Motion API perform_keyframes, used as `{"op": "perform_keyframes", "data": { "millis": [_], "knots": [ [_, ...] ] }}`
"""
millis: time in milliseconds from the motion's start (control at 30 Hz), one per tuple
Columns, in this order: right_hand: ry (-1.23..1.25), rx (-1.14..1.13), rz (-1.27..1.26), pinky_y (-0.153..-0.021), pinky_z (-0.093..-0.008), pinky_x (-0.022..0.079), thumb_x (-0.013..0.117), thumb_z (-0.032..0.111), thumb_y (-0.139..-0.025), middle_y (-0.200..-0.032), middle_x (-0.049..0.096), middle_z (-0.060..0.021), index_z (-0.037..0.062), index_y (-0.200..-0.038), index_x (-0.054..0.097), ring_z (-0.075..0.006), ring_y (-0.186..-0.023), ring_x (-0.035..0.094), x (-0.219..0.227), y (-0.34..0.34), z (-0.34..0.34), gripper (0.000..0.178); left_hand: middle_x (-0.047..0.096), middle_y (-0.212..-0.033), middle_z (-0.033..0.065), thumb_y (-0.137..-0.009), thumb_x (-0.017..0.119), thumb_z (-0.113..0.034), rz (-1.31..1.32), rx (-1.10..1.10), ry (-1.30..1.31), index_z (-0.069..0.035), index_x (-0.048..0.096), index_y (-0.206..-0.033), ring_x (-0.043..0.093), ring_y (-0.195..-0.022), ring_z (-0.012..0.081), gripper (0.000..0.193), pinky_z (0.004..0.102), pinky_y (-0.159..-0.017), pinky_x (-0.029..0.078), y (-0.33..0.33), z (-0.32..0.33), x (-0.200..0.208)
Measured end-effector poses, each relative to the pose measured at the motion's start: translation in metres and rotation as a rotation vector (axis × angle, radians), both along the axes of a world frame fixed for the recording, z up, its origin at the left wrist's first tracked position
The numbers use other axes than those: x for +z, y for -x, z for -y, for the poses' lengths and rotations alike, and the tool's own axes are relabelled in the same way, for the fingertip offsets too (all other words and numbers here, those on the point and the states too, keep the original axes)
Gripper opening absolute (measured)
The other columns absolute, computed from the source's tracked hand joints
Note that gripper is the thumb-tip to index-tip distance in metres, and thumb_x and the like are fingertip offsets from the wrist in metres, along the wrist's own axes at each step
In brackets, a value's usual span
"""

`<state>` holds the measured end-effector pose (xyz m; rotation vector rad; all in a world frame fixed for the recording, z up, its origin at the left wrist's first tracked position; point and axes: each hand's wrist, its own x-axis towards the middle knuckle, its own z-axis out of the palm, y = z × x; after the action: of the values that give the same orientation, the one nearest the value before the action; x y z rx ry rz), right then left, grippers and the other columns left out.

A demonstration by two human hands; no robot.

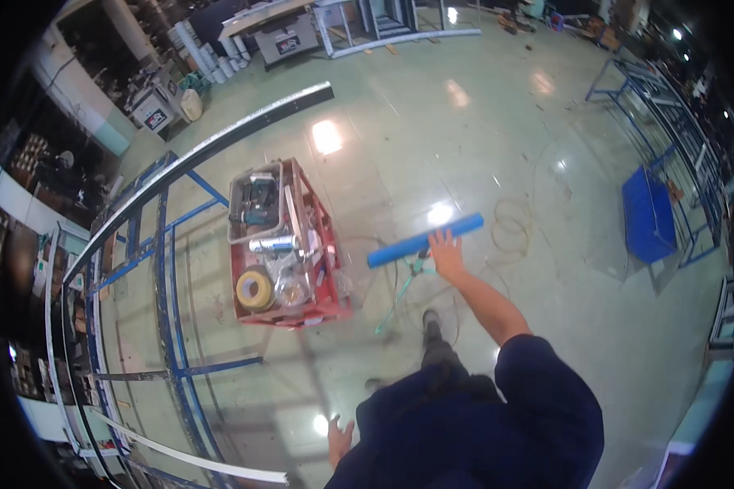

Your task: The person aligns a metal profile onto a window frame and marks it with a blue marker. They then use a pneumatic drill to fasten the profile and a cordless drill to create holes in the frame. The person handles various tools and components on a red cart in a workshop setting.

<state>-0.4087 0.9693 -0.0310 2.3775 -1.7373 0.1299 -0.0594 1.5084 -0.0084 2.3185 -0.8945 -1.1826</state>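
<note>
A blue tube-shaped bar (pixel 400 249) lies slantwise ahead of me, above a teal stand-like piece (pixel 403 292) with thin legs. My right hand (pixel 446 254) is laid over the bar right of its middle, with fingers spread across the top. Whether it presses or only rests there cannot be made out. Low in the view, my left hand (pixel 340 440) hangs beside my body, fingers apart and holding nothing. The nearest thing to it is the end of a white strip (pixel 253 474) on the left.
A red crate (pixel 334 297) carries a grey bin (pixel 235 208) of power tools and a yellow tape roll (pixel 255 288). Blue metal racking (pixel 165 285) supports a long dark bar (pixel 220 147). At right a blue bin (pixel 649 216) hangs by a frame. A thin hose (pixel 511 228) loops on the floor.
</note>
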Motion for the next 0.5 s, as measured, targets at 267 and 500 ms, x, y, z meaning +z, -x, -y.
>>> {"op": "perform_keyframes", "data": {
  "millis": [267, 500],
  "knots": [
    [-0.303, 0.392, -0.077, -0.11, -0.0661, 0.037, 0.059, 0.014, -0.095, -0.126, 0.063, -0.009, 0.0166, -0.136, 0.056, -0.0316, -0.123, 0.059, -0.018, 0.05, 0.118, 0.041, 0.06, -0.144, 0.0214, -0.1, 0.07, -0.037, -0.086, 0.293, 0.054, 0.001, 0.05, -0.149, 0.065, -0.124, 0.0355, 0.065, 0.0422, -0.103, 0.052, 0.072, 0.094, 0.006],
    [-0.186, 0.286, -0.128, -0.112, -0.0625, 0.036, 0.063, 0.014, -0.095, -0.129, 0.065, -0.0103, 0.0143, -0.146, 0.051, -0.0263, -0.125, 0.061, -0.024, 0.174, 0.259, 0.053, 0.063, -0.142, 0.0205, -0.097, 0.073, -0.037, -0.114, 0.297, -0.144, 0.0, 0.055, -0.144, 0.067, -0.123, 0.0327, 0.062, 0.0401, -0.101, 0.055, 0.143, 0.105, 0.023]
  ]
}}
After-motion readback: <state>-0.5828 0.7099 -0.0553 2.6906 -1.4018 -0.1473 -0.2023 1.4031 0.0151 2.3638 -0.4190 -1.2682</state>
